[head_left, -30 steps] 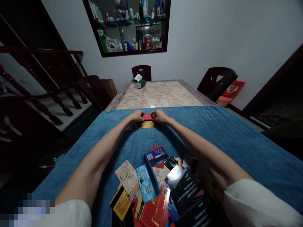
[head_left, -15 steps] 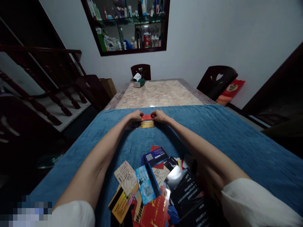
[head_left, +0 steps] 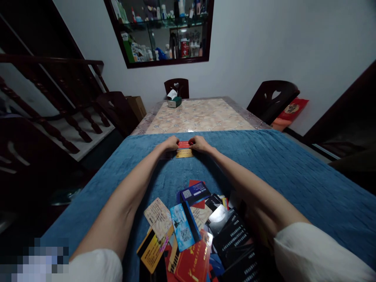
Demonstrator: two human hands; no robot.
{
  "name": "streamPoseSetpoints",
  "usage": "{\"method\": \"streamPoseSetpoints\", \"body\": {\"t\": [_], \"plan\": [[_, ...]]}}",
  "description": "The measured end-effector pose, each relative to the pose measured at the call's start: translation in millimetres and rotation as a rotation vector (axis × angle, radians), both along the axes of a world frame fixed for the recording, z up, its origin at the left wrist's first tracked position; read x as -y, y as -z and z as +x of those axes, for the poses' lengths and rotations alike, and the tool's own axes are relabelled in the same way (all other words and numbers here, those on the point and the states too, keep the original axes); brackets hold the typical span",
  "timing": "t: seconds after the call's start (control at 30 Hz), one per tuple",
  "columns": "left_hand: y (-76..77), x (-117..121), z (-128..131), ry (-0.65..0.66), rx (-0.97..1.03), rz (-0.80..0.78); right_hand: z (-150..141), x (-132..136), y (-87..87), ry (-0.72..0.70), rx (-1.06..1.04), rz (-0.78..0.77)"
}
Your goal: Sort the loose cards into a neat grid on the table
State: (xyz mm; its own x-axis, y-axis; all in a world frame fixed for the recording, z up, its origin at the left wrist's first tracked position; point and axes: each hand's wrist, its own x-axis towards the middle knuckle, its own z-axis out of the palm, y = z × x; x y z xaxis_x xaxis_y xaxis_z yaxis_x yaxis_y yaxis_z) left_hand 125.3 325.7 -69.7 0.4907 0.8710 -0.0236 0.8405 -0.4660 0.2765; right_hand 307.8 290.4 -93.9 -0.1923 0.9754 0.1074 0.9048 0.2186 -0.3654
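Both arms reach forward over a blue cloth (head_left: 235, 156). A red card (head_left: 183, 144) is pinched at its left end by my left hand (head_left: 171, 143) and at its right end by my right hand (head_left: 200, 144). Just below it a gold card (head_left: 184, 153) lies on the cloth, its top edge meeting or overlapped by the red one. Nearer to me, between my forearms, spreads a loose heap of cards. It includes a light blue card (head_left: 185, 226), a dark blue card (head_left: 195, 193), a beige card (head_left: 158, 217), a larger red card (head_left: 192, 258) and several black cards (head_left: 233, 235).
Beyond the cloth, the patterned tabletop (head_left: 202, 113) holds a tissue box (head_left: 174, 102). Dark chairs (head_left: 272, 102) stand around the table. A shelf niche (head_left: 164, 35) with bottles is set in the wall, and a wooden railing (head_left: 58, 90) runs at left.
The view has shifted slightly, so everything sits a little further right. Both hands keep hold of the red card above the gold one, with hardly any movement.
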Motion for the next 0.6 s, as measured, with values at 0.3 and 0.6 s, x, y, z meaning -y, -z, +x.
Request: {"method": "streamPoseSetpoints", "body": {"t": [0.3, 0.6], "plan": [[0.6, 5.5, 1.5, -0.045, -0.041, 0.034, 0.8, 2.9, -3.4, 0.001, -0.019, -0.004], [-9.8, 46.5, -26.1, -0.061, 0.065, 0.153, 5.2, 29.8, -14.4, -0.063, -0.059, 0.121]]}}
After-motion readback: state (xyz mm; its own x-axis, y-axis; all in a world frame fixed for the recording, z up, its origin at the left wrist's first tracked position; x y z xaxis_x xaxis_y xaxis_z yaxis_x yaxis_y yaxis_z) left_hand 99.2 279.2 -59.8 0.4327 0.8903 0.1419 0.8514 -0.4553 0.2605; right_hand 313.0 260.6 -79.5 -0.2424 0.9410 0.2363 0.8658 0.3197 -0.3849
